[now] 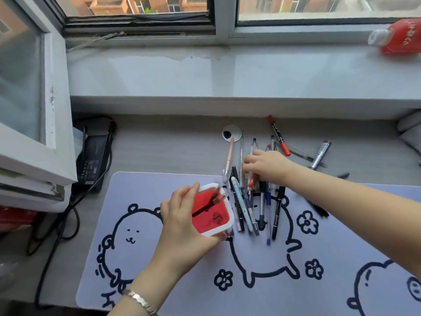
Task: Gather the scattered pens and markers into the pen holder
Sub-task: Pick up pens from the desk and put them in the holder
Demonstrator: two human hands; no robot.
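Fingers of the right hand curl down onto the pen pile at frame centre; whether they grip one cannot be told. The left hand wraps the red pen holder, left of the pile, on the table mat.

A pale grey wood-grain desk sits below a windowsill, with a round cable grommet near its back edge. A lilac desk mat printed with outlined bears and flowers covers the near part. Loose pens lie across the mat's back edge, a red marker and silver marker on bare desk, and a black power adapter at left.
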